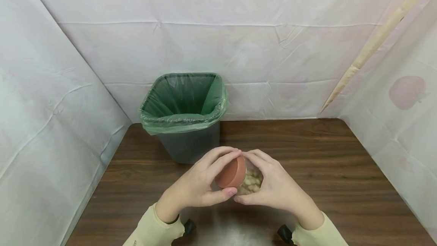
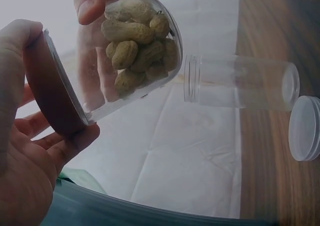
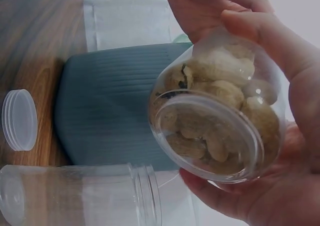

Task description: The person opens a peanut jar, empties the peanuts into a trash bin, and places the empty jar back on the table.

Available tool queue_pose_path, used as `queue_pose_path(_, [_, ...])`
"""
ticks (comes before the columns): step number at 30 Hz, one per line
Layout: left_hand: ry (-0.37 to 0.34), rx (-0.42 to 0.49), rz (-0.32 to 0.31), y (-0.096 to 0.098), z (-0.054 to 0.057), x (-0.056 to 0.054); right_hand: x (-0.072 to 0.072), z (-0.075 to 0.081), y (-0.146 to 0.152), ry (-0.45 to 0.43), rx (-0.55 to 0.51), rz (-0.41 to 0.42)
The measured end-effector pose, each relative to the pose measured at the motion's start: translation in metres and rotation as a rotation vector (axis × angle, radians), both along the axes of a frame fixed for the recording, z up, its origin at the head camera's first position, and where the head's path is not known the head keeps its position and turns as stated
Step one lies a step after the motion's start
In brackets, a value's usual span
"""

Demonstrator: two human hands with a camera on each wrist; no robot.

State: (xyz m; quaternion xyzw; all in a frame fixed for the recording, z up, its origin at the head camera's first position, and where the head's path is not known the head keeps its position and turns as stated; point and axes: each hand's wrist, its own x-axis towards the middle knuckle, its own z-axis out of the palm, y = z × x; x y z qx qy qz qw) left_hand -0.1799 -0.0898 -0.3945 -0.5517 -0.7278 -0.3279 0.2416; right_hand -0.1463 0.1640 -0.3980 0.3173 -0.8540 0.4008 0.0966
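A transparent jar [image 3: 220,173] of unshelled peanuts [image 2: 132,46] is held tilted in the air between both hands. My left hand [image 1: 199,181] grips its reddish-brown lid [image 1: 232,173], with fingers and thumb around the rim. The right hand [image 1: 276,181] curls round the jar body. In the left wrist view the lid sits at the jar's mouth; whether it is fully screwed on I cannot tell. A second transparent jar [image 2: 242,81], with nothing visible inside, stands upright on the table. Beside it lies a translucent white lid [image 3: 20,120]. The hands hide both in the head view.
Beyond the hands, to the left, stands a grey-green bin [image 1: 191,143] lined with a green bag [image 1: 184,122]. The dark wooden table [image 1: 324,162] ends at pale fabric walls [image 1: 259,56] at the back and sides.
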Motion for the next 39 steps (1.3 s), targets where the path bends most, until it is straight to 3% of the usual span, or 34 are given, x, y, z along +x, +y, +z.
queue_pose_path(4, [-0.003,0.001,0.023,0.0002,-0.0004,0.0009,0.0017,-0.0002,-0.0014,0.027,0.002,-0.022])
queue_pose_path(19, [-0.147,0.038,0.105,0.0003,-0.0033,0.0033,0.0041,-0.0015,-0.0054,0.151,0.014,-0.097])
queue_pose_path(25, [-0.183,0.033,0.148,0.0003,-0.0039,0.0056,0.0041,-0.0012,-0.0054,0.158,0.018,-0.114])
queue_pose_path(39, [-0.256,-0.007,0.148,-0.0070,-0.0010,0.0078,0.0039,-0.0009,-0.0052,0.169,0.027,-0.115])
